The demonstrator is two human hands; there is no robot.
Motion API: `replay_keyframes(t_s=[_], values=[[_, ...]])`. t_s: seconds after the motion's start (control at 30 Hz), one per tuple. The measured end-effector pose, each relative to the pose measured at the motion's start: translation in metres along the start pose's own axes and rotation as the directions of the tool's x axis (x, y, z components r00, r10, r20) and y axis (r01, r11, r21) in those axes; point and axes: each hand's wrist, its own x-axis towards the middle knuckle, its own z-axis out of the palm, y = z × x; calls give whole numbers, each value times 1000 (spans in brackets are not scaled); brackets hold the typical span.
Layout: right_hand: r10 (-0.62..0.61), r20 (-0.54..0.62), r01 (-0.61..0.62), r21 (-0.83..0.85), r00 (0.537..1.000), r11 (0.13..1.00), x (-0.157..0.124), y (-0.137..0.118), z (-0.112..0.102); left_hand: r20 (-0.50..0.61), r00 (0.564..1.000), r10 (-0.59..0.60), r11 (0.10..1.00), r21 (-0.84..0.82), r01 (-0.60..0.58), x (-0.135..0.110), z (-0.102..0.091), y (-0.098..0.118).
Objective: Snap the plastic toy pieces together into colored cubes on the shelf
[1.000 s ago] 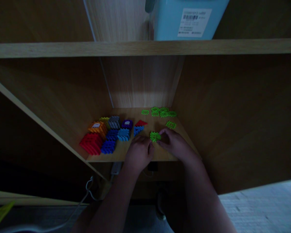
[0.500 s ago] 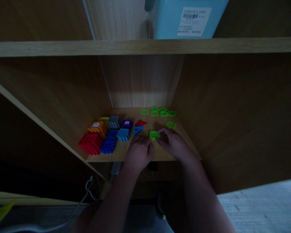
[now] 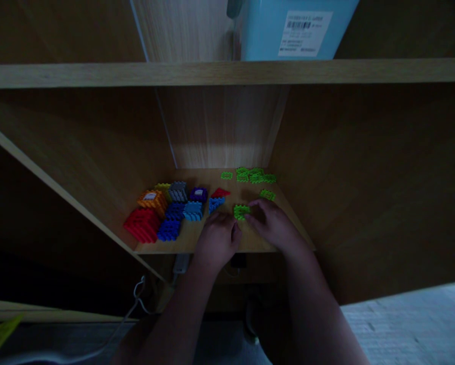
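A bright green square interlocking tile (image 3: 241, 212) with a notched edge and openwork middle is on the shelf board between my hands. My right hand (image 3: 273, 221) grips its right side, index finger at the upper corner and thumb at the lower one. My left hand (image 3: 218, 237) is closed, back upward, by the tile's lower left corner; whatever is in its fingers is hidden. Just beyond the left hand are a blue triangular tile (image 3: 216, 204) and a red triangular tile (image 3: 220, 192). Another green tile (image 3: 267, 194) lies behind my right hand.
Stacked tiles stand at left: red (image 3: 142, 224), orange (image 3: 154, 201), dark blue (image 3: 169, 230), light blue (image 3: 193, 211), grey (image 3: 178, 191) and purple (image 3: 198, 194). Several green tiles (image 3: 255, 175) lie at the back. Side panels and an upper shelf (image 3: 197, 75) with a blue bin (image 3: 265, 30) enclose the space.
The fingers of my right hand have shifted very slightly at the green tile's right side. Everything else looks the same.
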Motion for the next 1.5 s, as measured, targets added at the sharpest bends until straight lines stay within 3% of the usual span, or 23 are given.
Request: replay_keyframes(t_s=[0.17, 0.33, 0.43, 0.63, 0.8, 0.97, 1.07, 1.27, 1.5], values=[[134, -176, -190, -355, 975, 915, 0, 13, 3, -6, 1000, -11, 1000, -18, 10, -1, 3, -1], [217, -115, -246, -467, 969, 849, 0, 16, 6, -20, 1000, -9, 999, -31, 9, -2, 4, -2], [199, -90, -218, -399, 976, 891, 0, 18, 4, -24, 1000, -15, 999, -34, 14, -2, 3, -2], [237, -275, -326, -349, 932, 878, -4, 26, 9, -16, 1000, -11, 999, -30, 11, -1, 2, -1], [216, -300, -309, -312, 929, 898, -5, 27, 13, -21, 1000, -9, 1000, -26, 8, -1, 3, -2], [255, -249, -316, -253, 935, 914, -1, 24, 6, -28, 1000, -8, 999, -36, 7, -1, 2, -2], [260, -203, -285, -103, 944, 953, 2, 16, -2, -43, 999, -23, 999, -44, 21, -1, 1, -2], [78, -9, -74, 220, 997, 973, 0, 5, -5, -59, 997, -58, 998, -34, 56, 1, 2, -2], [19, 66, -32, 213, 998, 977, 0, 1, -2, -51, 997, -50, 999, -9, 50, 1, 3, -2]])
